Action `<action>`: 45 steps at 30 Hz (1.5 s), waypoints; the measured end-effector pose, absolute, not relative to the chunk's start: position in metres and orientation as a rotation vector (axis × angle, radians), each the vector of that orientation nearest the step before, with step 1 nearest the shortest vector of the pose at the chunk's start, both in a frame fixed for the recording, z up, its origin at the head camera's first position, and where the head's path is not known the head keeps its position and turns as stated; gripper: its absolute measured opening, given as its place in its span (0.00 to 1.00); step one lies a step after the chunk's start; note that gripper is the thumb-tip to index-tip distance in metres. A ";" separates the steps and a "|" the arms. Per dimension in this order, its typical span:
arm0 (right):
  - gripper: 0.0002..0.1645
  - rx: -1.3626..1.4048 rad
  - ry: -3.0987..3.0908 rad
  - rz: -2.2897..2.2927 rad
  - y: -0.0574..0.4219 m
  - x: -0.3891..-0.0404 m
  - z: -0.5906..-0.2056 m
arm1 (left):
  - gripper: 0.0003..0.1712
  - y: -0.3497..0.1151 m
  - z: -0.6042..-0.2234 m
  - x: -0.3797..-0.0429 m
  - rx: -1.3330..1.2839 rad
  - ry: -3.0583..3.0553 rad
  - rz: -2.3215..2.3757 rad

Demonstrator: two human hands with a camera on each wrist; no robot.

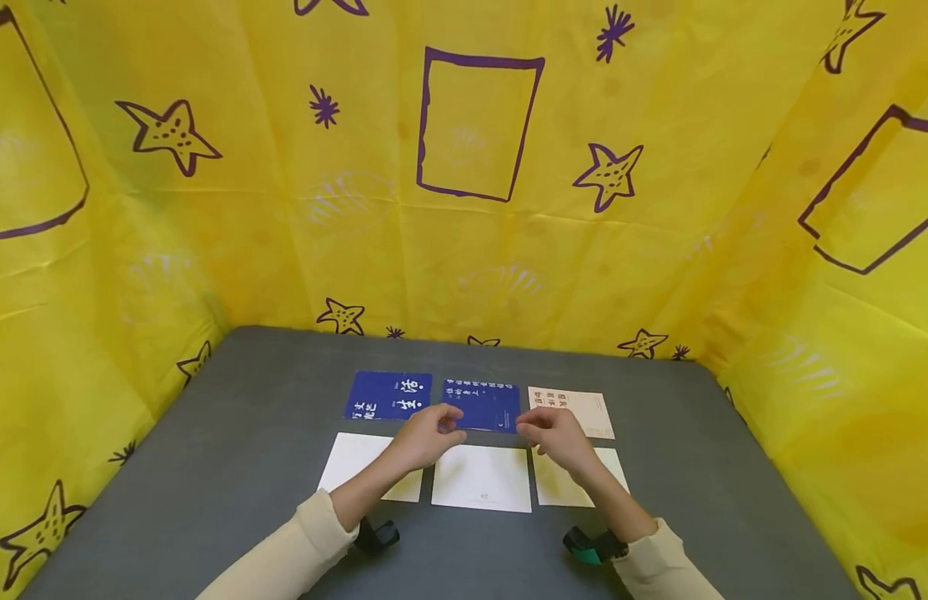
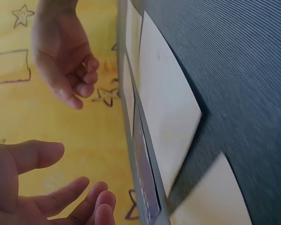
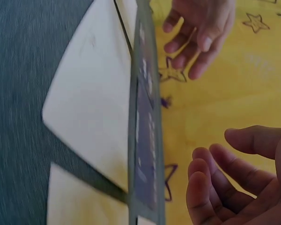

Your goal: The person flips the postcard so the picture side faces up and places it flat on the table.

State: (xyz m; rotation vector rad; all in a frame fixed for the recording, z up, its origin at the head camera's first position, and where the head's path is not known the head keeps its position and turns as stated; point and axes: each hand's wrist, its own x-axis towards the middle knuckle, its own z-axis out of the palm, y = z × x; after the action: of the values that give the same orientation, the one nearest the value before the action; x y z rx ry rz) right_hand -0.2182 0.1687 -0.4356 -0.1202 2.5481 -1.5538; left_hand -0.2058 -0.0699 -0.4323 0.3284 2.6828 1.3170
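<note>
Six-card layout aside, the nearest card is a dark blue one [image 1: 482, 408] with white characters, between my two hands in the head view. My left hand [image 1: 428, 437] is held in the air above the cards, overlapping the left blue card [image 1: 384, 394] and left white card [image 1: 351, 457]. Level with it, my right hand [image 1: 559, 435] overlaps the cream card [image 1: 591, 408] and right white card [image 1: 559, 490]. Both wrist views show the fingers loosely bent, thumbs apart from them, holding nothing. The middle white card [image 1: 482, 482] lies flat below, with a small mark near its lower edge.
The cards lie in two rows on a dark grey table [image 1: 208, 467]. A yellow cloth [image 1: 283, 250] with purple starfish and frame drawings rises behind and along both sides. Black bands [image 1: 377, 536] sit at the wrists, beside cream sleeves [image 1: 283, 557].
</note>
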 end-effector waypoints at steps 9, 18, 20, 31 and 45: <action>0.15 -0.285 2.397 -1.508 0.125 -0.211 -0.448 | 0.20 -0.117 -0.431 -0.202 0.166 2.765 1.216; 0.16 -0.362 2.276 -1.477 0.090 -0.206 -0.451 | 0.22 -0.158 -0.420 -0.185 0.153 2.817 1.031; 0.16 -0.383 2.260 -1.460 0.084 -0.205 -0.451 | 0.22 -0.166 -0.420 -0.183 0.138 2.831 0.988; 0.12 -0.434 2.244 -1.368 0.056 -0.201 -0.447 | 0.28 -0.208 -0.424 -0.175 0.121 2.783 0.816; 0.16 -0.405 2.313 -1.327 0.044 -0.189 -0.451 | 0.28 -0.215 -0.427 -0.173 0.147 2.740 0.807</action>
State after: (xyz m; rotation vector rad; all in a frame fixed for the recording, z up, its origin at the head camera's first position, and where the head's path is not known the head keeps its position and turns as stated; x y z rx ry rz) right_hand -0.1891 0.0442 -0.4509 -0.4052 2.3130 -1.3273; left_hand -0.1731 -0.2153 -0.4269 0.1467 2.7404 0.8069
